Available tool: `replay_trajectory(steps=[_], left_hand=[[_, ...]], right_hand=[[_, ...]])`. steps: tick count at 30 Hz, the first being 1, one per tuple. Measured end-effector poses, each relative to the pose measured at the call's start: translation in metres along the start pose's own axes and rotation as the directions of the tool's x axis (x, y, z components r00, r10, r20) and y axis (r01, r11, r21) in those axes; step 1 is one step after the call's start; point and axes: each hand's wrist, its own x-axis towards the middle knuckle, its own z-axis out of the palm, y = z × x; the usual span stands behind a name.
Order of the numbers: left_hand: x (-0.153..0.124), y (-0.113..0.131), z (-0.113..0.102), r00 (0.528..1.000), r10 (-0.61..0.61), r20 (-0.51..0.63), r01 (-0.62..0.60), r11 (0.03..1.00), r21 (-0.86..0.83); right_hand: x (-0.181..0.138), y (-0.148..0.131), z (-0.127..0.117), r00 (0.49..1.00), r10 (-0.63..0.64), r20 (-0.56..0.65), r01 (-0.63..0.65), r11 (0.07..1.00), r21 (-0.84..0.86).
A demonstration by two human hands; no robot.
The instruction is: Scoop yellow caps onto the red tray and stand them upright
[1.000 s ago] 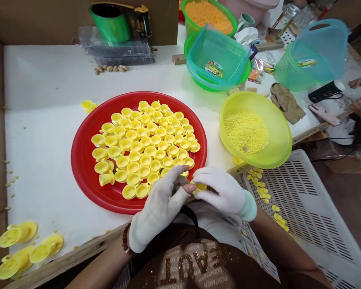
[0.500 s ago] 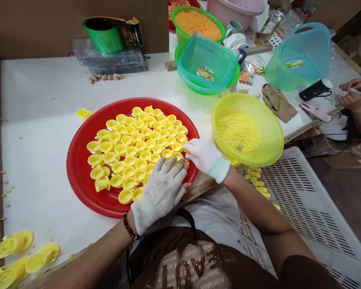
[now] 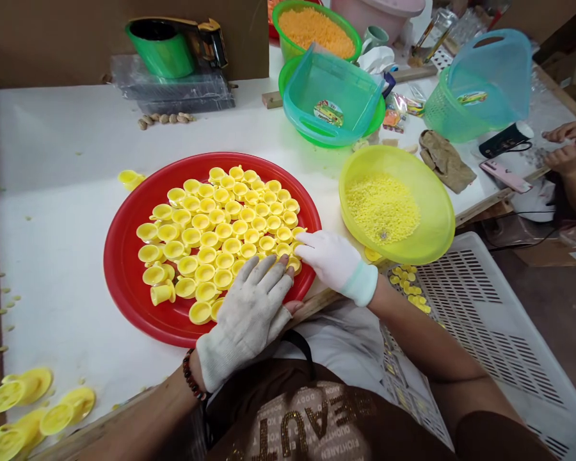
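A round red tray (image 3: 125, 256) lies on the white table and carries several small yellow plastic caps (image 3: 221, 224), most with the open side up. My left hand (image 3: 252, 307), in a worn white glove, rests flat on the tray's near right part with its fingers spread over the caps. My right hand (image 3: 333, 259), in a cleaner white glove, reaches onto the tray's right edge, its fingers curled down among the caps there. Whether it grips a cap is hidden. A yellow bowl (image 3: 432, 192) with fine yellow granules stands just right of the tray.
A white slatted crate (image 3: 489, 320) with loose yellow bits sits low at the right. Green and teal baskets (image 3: 331, 96), an orange-filled bowl (image 3: 317, 25) and a green cup (image 3: 160, 45) stand at the back. Larger yellow caps (image 3: 33, 403) lie bottom left. Another person's hands (image 3: 566, 147) work at the far right.
Both hands left my lap, where they held a yellow cap together, and moved onto the tray. The left hand now lies flat and the right touches the caps at the tray's right edge.
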Motion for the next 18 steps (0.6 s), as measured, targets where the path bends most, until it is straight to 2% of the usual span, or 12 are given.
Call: replay_trajectory(steps=[3,5,7,10,12,15,18], left_hand=[[-0.024,-0.009,-0.010,0.993,-0.033,-0.115,0.035,0.999,0.014],[-0.046,-0.022,-0.021,0.973,-0.132,-0.188,0.140,0.990,0.028],[-0.071,-0.040,-0.033,0.913,-0.289,-0.287,0.320,0.945,0.067],[-0.105,-0.062,-0.050,0.784,-0.478,-0.396,0.575,0.800,0.174],[-0.120,-0.069,-0.056,0.760,-0.538,-0.365,0.634,0.737,0.234],[-0.125,-0.069,-0.055,0.786,-0.563,-0.254,0.617,0.739,0.271],[-0.120,-0.066,-0.048,0.802,-0.565,-0.194,0.597,0.741,0.307]], right_hand=[[-0.002,0.004,-0.002,1.000,0.024,0.000,-0.024,0.999,-0.033],[-0.003,0.006,-0.003,1.000,0.015,-0.017,-0.015,0.999,-0.033],[-0.003,0.008,-0.004,0.996,0.007,-0.087,-0.009,0.999,-0.030],[-0.002,0.011,-0.002,0.988,-0.001,-0.153,-0.005,0.999,-0.036],[0.001,0.011,-0.001,0.987,-0.018,-0.159,0.013,0.999,-0.032],[0.011,0.005,-0.004,0.971,-0.071,-0.230,0.079,0.997,0.024],[0.027,-0.019,-0.012,0.942,-0.160,-0.294,0.199,0.974,0.110]])
